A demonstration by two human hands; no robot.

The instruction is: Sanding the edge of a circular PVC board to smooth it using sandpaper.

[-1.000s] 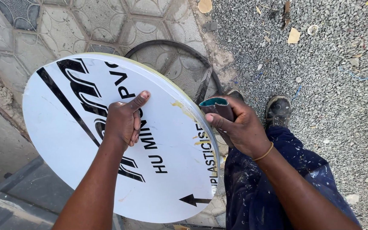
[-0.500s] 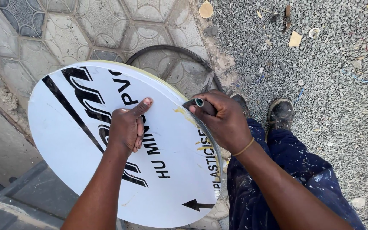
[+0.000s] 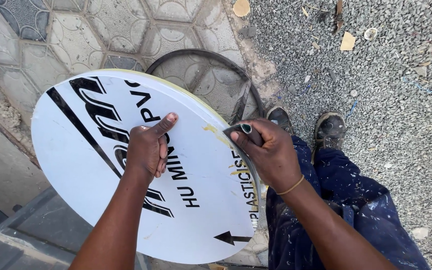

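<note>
A round white disc (image 3: 91,195) with black lettering and a yellowish rim lies tilted in front of me. My left hand (image 3: 148,147) presses on its face near the middle, fingers curled and thumb stretched out. My right hand (image 3: 271,152) is at the disc's right rim, closed on a dark strip (image 3: 238,131) with a small teal part by the thumb. The strip seems to run down along the rim under my hand.
A dark metal ring (image 3: 201,55) lies on patterned paving tiles (image 3: 76,30) behind the disc. My shoes (image 3: 330,131) stand on grey gravel (image 3: 391,70) at the right. A grey metal surface (image 3: 21,235) sits under the disc at lower left.
My right hand has turned and pressed the dark strip against the disc's rim. My left hand stays on the disc's face.
</note>
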